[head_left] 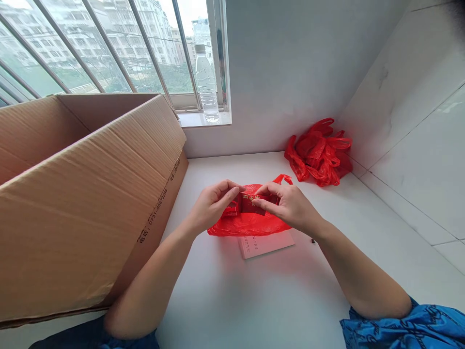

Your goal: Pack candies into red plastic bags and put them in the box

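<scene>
Between both hands is a small dark red packet [250, 205] with gold lettering; whether it is a box or a folded wrapper I cannot tell. My left hand [212, 203] pinches near its left end with thumb and finger. On the other end, my right hand [290, 202] grips it between thumb and fingers. Directly under the hands, a red plastic bag [250, 228] is spread out, with more red packaging [231, 209] showing by my left fingers. A pale booklet with handwritten marks [269, 245] sticks out from beneath the bag's near edge.
A large cardboard box [90, 213] stands open on the left of the white table [254, 305]. Crumpled red plastic bags [319, 152] lie in the back right corner by the wall. A clear water bottle [207, 87] stands on the sill of the barred window. A small dark object [313, 241] lies near my right wrist.
</scene>
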`<state>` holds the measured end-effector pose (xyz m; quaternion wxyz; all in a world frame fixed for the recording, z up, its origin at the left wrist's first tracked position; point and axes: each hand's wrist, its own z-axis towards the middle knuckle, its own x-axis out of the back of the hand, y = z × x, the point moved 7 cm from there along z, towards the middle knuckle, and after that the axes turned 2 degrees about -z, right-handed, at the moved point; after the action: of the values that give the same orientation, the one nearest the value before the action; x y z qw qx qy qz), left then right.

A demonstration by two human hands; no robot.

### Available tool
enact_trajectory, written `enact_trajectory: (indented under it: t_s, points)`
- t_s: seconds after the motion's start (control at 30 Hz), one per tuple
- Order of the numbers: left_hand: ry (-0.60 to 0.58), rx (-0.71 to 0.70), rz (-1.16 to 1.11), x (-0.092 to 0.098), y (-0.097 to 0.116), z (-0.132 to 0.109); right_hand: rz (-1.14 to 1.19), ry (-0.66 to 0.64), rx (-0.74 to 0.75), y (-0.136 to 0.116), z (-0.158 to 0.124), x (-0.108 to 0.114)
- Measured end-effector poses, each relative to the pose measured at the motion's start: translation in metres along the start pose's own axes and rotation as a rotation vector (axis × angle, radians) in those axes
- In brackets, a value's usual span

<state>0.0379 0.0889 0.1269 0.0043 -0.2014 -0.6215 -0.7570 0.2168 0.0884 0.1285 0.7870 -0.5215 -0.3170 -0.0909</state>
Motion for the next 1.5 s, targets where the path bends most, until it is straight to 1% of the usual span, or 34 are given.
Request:
enact_trajectory:
  t_s: [0.1, 0.13, 0.2, 0.23, 0.27, 0.3, 0.4, 0.43, 0.5, 0.57, 0.67, 0.77, 0.9, 1.0, 1.07, 1.17, 1.23, 1.33, 1.4, 1.5]
  points:
    - [-0.008, 0.003, 0.081, 0.007, -0.004, -0.001, -0.214, -0.067, 0.051, -0.005, -0.004, -0.001]
    - [-0.041, 0.008, 0.154, 0.008, -0.006, -0.002, -0.253, -0.109, 0.062, -0.005, -0.005, -0.004]
    - [-0.157, 0.022, 0.346, 0.005, -0.013, -0.004, -0.315, -0.19, 0.066, -0.001, -0.007, -0.012]
    - [-0.209, 0.022, 0.444, 0.002, -0.017, -0.005, -0.348, -0.218, 0.061, 0.002, -0.008, -0.017]
    - [-0.233, 0.014, 0.54, 0.001, -0.021, -0.005, -0.39, -0.233, 0.054, 0.006, -0.008, -0.02]
    - [-0.222, 0.003, 0.636, 0.001, -0.025, -0.004, -0.441, -0.236, 0.045, 0.01, -0.007, -0.023]
    - [-0.093, -0.017, 0.906, 0.004, -0.038, 0.001, -0.615, -0.194, 0.024, 0.018, -0.004, -0.025]
    - [-0.08, -0.009, 0.974, 0.003, -0.044, 0.002, -0.671, -0.176, 0.017, 0.019, -0.003, -0.024]
    - [-0.116, 0.024, 1.06, -0.001, -0.058, 0.004, -0.769, -0.163, -0.015, 0.022, -0.001, -0.022]
    - [-0.165, 0.054, 1.103, -0.005, -0.068, 0.006, -0.838, -0.19, -0.069, 0.026, 0.0, -0.021]
    - [-0.179, 0.076, 1.138, -0.006, -0.069, 0.008, -0.873, -0.251, -0.119, 0.028, -0.001, -0.021]
    - [-0.151, 0.054, 1.137, -0.005, -0.058, 0.01, -0.872, -0.28, -0.126, 0.027, -0.002, -0.022]
    - [-0.09, 0.003, 1.049, 0.0, -0.041, 0.011, -0.872, -0.307, -0.149, 0.029, -0.003, -0.022]
    - [-0.06, 0.003, 0.923, 0.005, -0.032, 0.01, -0.862, -0.312, -0.147, 0.03, -0.003, -0.022]
    - [-0.039, 0.019, 0.778, 0.009, -0.027, 0.008, -0.85, -0.311, -0.137, 0.03, -0.003, -0.022]
    - [-0.019, 0.045, 0.486, 0.012, -0.02, 0.006, -0.834, -0.316, -0.135, 0.03, -0.003, -0.022]
    - [-0.044, 0.064, 0.271, 0.011, -0.019, 0.005, -0.819, -0.31, -0.127, 0.03, -0.003, -0.022]
    - [-0.111, 0.107, -0.016, 0.006, -0.022, 0.005, -0.763, -0.291, -0.089, 0.029, -0.002, -0.025]
    - [-0.136, 0.125, -0.131, 0.005, -0.023, 0.006, -0.697, -0.264, -0.056, 0.029, -0.001, -0.026]
    - [-0.153, 0.122, -0.208, 0.003, -0.021, 0.005, -0.594, -0.177, 0.005, 0.023, 0.002, -0.023]
